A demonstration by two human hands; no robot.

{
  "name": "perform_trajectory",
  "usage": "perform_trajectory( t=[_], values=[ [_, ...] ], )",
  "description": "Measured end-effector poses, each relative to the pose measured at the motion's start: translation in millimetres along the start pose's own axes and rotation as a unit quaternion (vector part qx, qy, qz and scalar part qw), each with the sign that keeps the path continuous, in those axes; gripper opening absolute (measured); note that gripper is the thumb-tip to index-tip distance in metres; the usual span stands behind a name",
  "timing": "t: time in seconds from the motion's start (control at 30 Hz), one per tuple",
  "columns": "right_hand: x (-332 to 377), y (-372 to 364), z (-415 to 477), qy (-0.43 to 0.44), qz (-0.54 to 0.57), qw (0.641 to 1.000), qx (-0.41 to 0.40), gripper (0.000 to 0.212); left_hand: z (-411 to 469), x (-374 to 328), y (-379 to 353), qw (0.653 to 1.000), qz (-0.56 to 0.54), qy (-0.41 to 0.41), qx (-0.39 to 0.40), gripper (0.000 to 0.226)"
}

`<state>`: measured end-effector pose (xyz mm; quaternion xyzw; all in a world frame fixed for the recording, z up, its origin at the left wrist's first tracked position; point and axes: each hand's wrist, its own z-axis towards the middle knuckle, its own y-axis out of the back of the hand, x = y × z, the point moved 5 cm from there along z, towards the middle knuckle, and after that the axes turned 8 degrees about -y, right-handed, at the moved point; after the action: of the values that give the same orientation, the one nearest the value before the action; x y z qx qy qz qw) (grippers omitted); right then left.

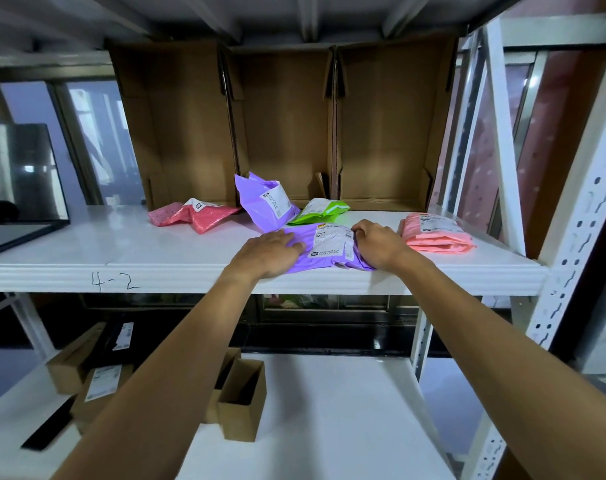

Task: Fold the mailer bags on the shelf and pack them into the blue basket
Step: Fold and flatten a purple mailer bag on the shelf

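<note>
Purple mailer bag (324, 249) lies at the front edge of the white shelf (121, 251). Its left end is covered by the left grip (267, 252) and its right end by the right grip (377, 242), so neither end's outline can be made out. The print on its white label is too small to read. The left grip lies flat, fingers straight, pressing the bag down. The right grip has its fingers curled on the bag's 3 o'clock end beside the label; whether a fold is pinched underneath is hidden. The bag's long axis runs from 9 to 3 o'clock, along the shelf edge, label facing up. From it, a second purple bag (260, 199) stands crumpled at 11 o'clock, and a green bag (320, 211) lies just beside its far edge at 12 o'clock. A red bag (197, 214) lies well apart at 10 o'clock, and a folded salmon-pink bag (436, 233) lies near at 3 o'clock. Open cardboard boxes (284, 126) stand behind them all at 12 o'clock.
</note>
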<state>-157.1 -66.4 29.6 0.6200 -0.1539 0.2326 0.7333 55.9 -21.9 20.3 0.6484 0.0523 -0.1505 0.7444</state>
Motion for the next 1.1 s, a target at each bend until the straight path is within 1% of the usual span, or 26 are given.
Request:
perform_trajectory(
  t=[0.17,0.27,0.37,0.5,0.7,0.9,1.03,1.1],
  values=[
    [-0.9,8.2,-7.8,-0.007,0.050,0.998,-0.024,0.036,1.3,13.0,4.5,0.988,-0.113,0.039,-0.098,0.054],
    [0.1,10.1,-10.0,-0.007,0.044,0.999,-0.032,0.036,2.0,17.6,5.6,0.981,-0.140,0.040,-0.131,0.042],
    [0.4,5.2,-7.9,-0.001,0.020,0.999,-0.035,0.043,1.9,17.7,4.6,0.982,-0.135,0.033,-0.131,0.032],
    [-2.0,9.1,-9.2,-0.012,0.056,0.997,-0.047,0.052,4.0,18.4,3.5,0.986,-0.107,0.036,-0.120,0.045],
    [-3.3,10.7,-11.0,-0.003,0.092,0.996,-0.012,0.062,7.0,19.2,2.2,0.987,-0.104,0.038,-0.116,0.041],
    [-2.7,11.3,-9.1,0.007,0.190,0.982,0.012,0.068,4.3,19.2,2.2,0.985,-0.117,0.040,-0.121,0.051],
    [-2.8,10.3,-8.8,0.018,0.208,0.978,0.026,0.067,5.0,19.4,0.9,0.985,-0.108,0.037,-0.127,0.049],
    [-2.5,10.9,-9.0,0.020,0.218,0.975,0.031,0.069,4.9,19.3,0.7,0.986,-0.101,0.038,-0.125,0.052]
  ],
)
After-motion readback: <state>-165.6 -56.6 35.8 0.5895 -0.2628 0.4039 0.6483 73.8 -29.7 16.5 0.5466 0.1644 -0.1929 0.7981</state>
